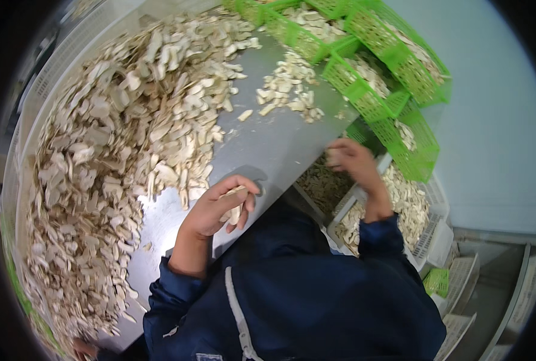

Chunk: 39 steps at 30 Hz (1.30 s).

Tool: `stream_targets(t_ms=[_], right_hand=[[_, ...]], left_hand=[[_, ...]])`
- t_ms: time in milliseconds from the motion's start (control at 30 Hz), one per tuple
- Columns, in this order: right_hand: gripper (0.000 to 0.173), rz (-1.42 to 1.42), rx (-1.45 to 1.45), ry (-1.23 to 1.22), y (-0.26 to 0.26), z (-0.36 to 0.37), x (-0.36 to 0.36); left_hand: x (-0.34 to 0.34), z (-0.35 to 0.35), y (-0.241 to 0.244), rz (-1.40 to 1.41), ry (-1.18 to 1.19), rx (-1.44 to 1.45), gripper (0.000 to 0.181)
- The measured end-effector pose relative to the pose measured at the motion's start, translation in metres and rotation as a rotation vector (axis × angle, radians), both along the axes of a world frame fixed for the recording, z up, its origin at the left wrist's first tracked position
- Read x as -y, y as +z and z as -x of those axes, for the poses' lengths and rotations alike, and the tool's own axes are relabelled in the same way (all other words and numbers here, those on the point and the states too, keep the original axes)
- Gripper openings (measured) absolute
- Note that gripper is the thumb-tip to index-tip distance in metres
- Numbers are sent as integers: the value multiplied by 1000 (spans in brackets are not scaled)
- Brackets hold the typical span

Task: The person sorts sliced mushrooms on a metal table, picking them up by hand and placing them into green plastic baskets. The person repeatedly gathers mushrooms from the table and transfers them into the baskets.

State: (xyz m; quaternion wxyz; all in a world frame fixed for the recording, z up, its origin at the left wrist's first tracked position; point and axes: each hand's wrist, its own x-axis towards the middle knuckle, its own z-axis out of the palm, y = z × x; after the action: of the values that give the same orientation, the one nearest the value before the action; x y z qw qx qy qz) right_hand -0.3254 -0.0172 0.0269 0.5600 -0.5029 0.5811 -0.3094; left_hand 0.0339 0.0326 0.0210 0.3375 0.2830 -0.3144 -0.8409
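My left hand (211,210) is curled around a few pale dried slices (235,213), just above the near edge of the metal table (268,144). A large heap of similar dried slices (114,113), perhaps cut root, covers the table's left side. Farther off lies a smaller loose group of slices (290,83). My right hand (351,162), blurred, is past the table edge, over a container of darker slices (324,182). Its fingers are bent, and whether anything sits between them is unclear.
Several green plastic baskets (353,85) with slices line the far right edge. Beside my right forearm stands a white perforated crate (435,198) of pale slices. White baskets (459,284) occupy the lower right. Another person's hand (83,348) shows at the bottom left.
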Motion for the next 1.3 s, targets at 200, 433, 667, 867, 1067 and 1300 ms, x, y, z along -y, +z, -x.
stream_targets(t_ms=[200,433,667,867,1067,1300], right_hand=[[37,333,511,-1062,-36,150,-11],[34,196,-181,-272,-7,-34,6],[48,948,-504,258,-12,-188,95],[44,954,-624,299,-22,-212,143],[35,503,-217,214,-6,-172,108],[25,463,-463,87,9,-135,92]], left_hand=[[4,0,6,-7,-64,33,21],[2,-3,2,24,-33,44,22],[5,-4,-3,32,-53,2,23],[6,-5,-2,28,-36,-8,24],[6,-6,-2,-12,2,-15,24],[7,-8,0,-46,11,-21,24]])
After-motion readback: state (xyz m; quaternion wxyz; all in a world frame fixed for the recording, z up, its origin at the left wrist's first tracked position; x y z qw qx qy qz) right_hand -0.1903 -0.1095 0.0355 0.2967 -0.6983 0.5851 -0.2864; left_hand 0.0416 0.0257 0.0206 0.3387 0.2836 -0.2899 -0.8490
